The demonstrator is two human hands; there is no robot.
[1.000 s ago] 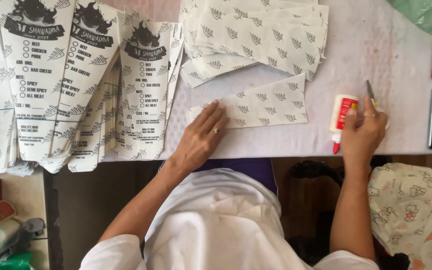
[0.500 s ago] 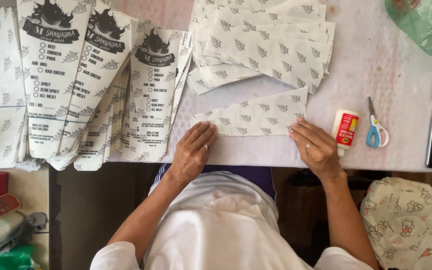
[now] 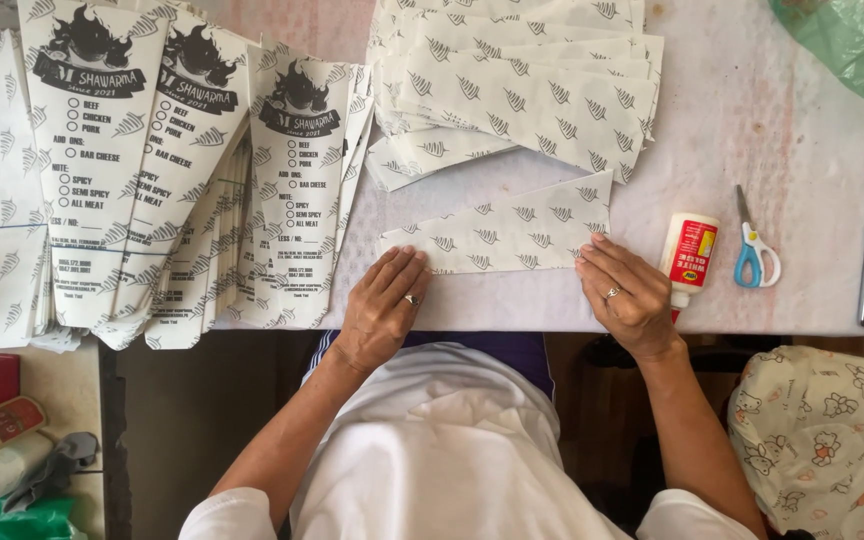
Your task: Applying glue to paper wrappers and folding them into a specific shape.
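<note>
White leaf-printed tapered paper sheet (image 3: 512, 232) could skew under your flat, spread left hand (image 3: 384, 308) and right hand (image 3: 632, 295), creasing crooked.

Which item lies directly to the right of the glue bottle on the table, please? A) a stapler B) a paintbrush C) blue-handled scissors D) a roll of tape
C: the blue-handled scissors lie on the table just right of the glue bottle, beyond the right hand.
</note>
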